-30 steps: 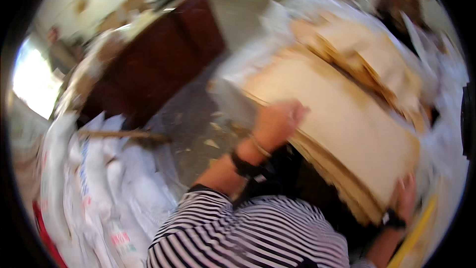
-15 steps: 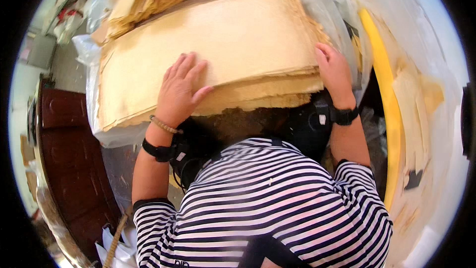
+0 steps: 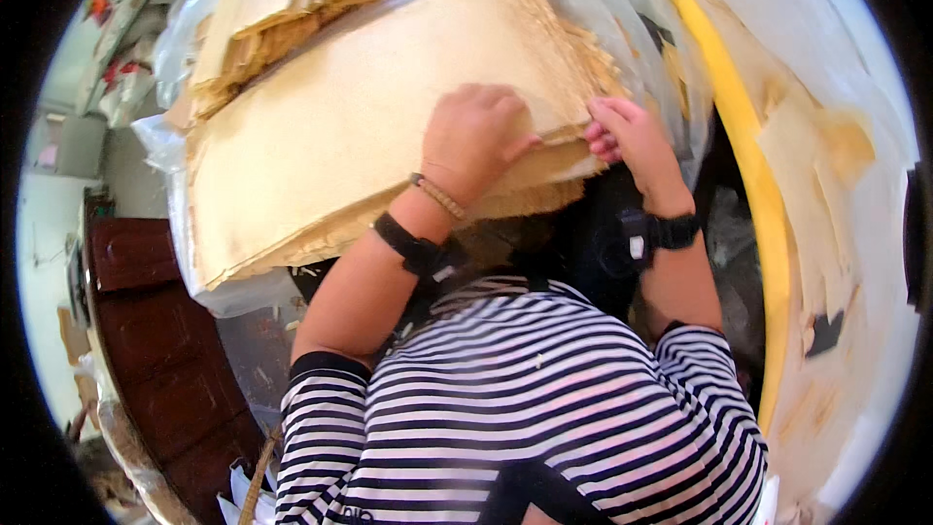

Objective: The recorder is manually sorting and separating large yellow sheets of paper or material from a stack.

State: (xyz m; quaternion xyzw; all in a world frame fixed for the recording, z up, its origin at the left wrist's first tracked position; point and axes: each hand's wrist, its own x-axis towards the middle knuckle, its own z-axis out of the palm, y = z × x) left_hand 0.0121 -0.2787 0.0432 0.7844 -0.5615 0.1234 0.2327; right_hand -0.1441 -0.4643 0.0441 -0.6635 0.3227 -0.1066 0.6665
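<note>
A stack of thin tan sheets with ragged edges lies in front of me. My left hand rests on the top sheet close to its near right corner, thumb apart from the fingers; the hand is a little blurred and its fingertips are partly hidden. At that same corner my right hand has thumb and fingers pinched together on the edge of a sheet. Whether it pinches one sheet or more, I cannot tell. Below the near edge, lower layers of the stack show, darker and uneven.
Behind the stack stands another pile of folded or fanned tan sheets. Clear plastic film wraps around the back and sides. A yellow strip runs along the right, beside a pale surface with tan scraps. Dark red-brown furniture stands left.
My left hand has slid right across the top sheet toward my right hand. My right hand has shifted slightly left and down at the corner. The whole view has turned a little.
</note>
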